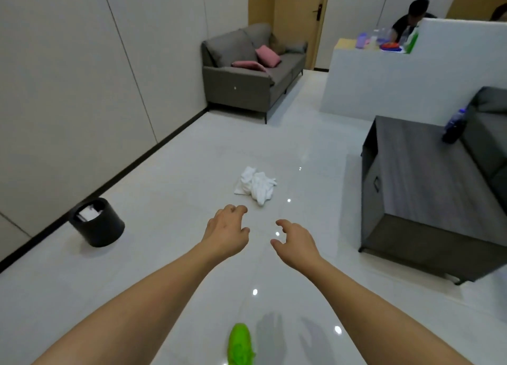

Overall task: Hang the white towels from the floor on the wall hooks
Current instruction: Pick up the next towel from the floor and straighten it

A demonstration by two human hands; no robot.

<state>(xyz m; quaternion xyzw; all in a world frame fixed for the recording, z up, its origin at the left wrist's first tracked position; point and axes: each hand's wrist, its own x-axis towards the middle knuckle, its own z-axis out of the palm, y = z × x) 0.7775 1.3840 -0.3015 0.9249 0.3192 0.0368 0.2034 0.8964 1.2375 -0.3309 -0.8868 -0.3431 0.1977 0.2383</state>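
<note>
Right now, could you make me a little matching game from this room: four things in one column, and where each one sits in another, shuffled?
Things:
1. towels
2. bin
3. pink cushions
4. bottle

Places:
A. on the grey sofa at the far wall
B. on the dark cabinet at the right
C. crumpled on the floor ahead of both hands
D. on the floor by the left wall

Pairs: 1-C, 2-D, 3-A, 4-B

The left hand and right hand reach forward and hold nothing.
</note>
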